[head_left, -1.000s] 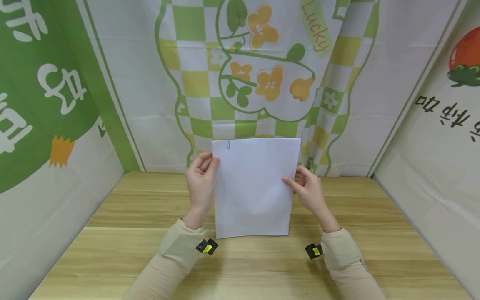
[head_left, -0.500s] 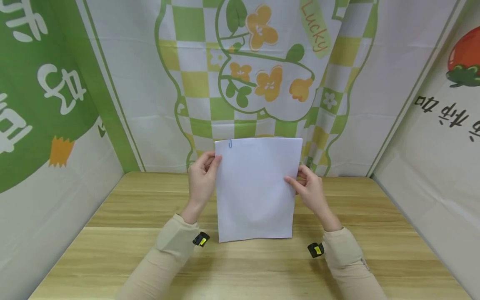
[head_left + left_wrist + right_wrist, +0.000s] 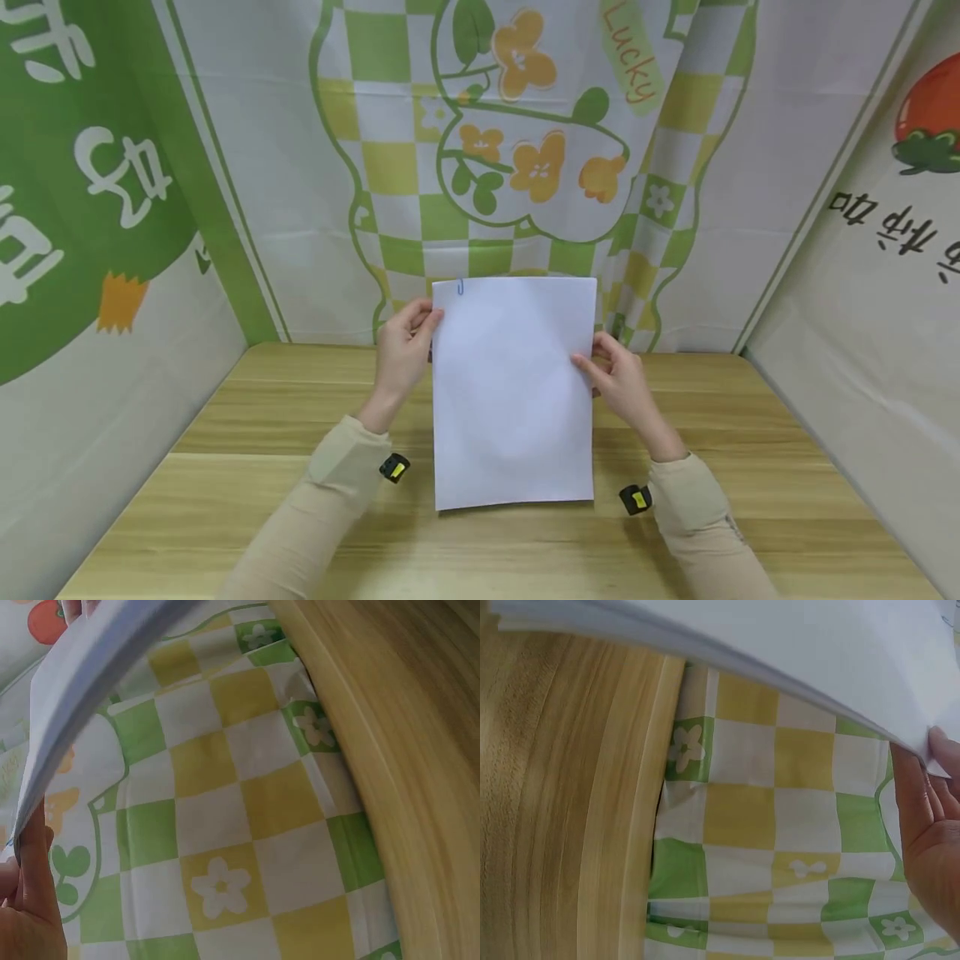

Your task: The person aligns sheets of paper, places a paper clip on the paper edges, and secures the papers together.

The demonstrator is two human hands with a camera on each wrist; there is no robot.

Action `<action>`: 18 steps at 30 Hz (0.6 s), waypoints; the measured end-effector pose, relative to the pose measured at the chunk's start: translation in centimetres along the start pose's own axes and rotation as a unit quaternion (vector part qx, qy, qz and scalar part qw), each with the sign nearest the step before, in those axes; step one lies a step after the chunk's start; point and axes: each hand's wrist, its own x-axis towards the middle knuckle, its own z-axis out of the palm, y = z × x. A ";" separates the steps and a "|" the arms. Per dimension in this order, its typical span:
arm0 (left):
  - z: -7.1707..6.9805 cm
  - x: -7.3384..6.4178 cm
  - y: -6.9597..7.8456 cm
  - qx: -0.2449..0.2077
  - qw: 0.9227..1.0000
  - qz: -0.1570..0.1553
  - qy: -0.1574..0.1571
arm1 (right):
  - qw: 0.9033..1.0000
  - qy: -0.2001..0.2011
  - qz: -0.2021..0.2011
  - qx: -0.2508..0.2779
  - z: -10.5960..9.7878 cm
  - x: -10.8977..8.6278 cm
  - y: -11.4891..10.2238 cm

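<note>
A stack of white paper [image 3: 513,400] is held up over the table, its blank face toward the head camera. A blue paper clip [image 3: 461,287] sits on its top edge near the left corner. My left hand [image 3: 401,350] pinches the upper left edge, thumb in front and fingers behind. On the opposite side, my right hand [image 3: 618,379] pinches the right edge a bit lower. In the right wrist view, several layered sheets [image 3: 780,671] show along the stack's edge. Part of the fingers is hidden behind the paper.
A wooden table [image 3: 247,467] lies beneath the hands. Behind it hangs a checkered curtain [image 3: 393,167] with flowers, and printed cloth walls [image 3: 847,275] stand on both sides. Each wrist wears a band with a small black device [image 3: 394,467].
The stack's lower edge has swung down and toward me, so the paper now looks longer and straighter. It has shifted slightly right at the left edge. Both hands keep their pinch.
</note>
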 end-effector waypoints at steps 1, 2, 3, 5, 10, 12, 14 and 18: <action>0.0 0.0 -0.1 0.004 1.000 -0.002 -0.003 | 1.000 -0.004 0.005 0.001 0.0 0.1 0.4; 0.0 0.1 -0.3 0.004 1.000 -0.007 -0.008 | 1.000 -0.010 0.010 0.002 -0.1 0.1 0.6; 0.0 0.2 -0.4 0.003 1.000 -0.012 -0.014 | 1.000 -0.014 0.014 0.001 -0.1 0.1 0.7; 0.0 0.3 -0.7 0.002 0.999 -0.025 -0.027 | 0.999 -0.022 0.024 -0.008 -0.1 0.0 0.8; 0.1 0.5 -1.4 -0.011 0.997 -0.053 -0.057 | 0.998 -0.032 0.043 -0.025 -0.2 0.0 1.1; 0.1 0.6 -1.6 -0.012 0.996 -0.058 -0.063 | 0.998 -0.035 0.049 -0.029 -0.2 0.0 1.2; 0.2 0.6 -1.8 -0.012 0.996 -0.063 -0.067 | 0.997 -0.039 0.054 -0.031 -0.2 -0.1 1.3; 0.4 0.7 -2.6 -0.010 0.994 -0.080 -0.074 | 0.996 -0.049 0.065 -0.032 -0.3 -0.3 1.4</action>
